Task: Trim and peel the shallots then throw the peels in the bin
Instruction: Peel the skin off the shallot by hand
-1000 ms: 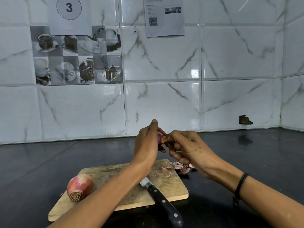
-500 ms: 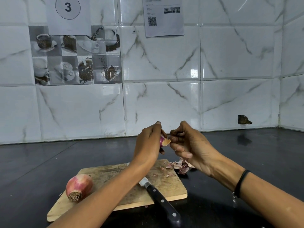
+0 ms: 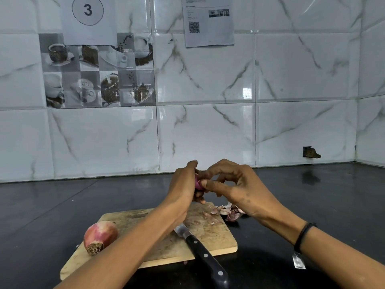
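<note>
You have one view only, from the camera on your head. It faces forward and somewhat down, across the black counter [image 3: 62, 205] to the tiled wall [image 3: 208, 132], which fills the upper half squarely. Your left hand [image 3: 183, 184] and right hand [image 3: 239, 188] reach in from the bottom edge and meet near the centre, close to the lens. The cutting board [image 3: 208, 240] lies low in frame, below them. The room's corner [image 3: 357, 122] shows far right.

Pink-and-white shallot [image 3: 100, 236], tan board [image 3: 208, 236], black-handled knife [image 3: 206, 257], glossy black counter [image 3: 62, 205], grey-veined white tiles [image 3: 208, 132].
</note>
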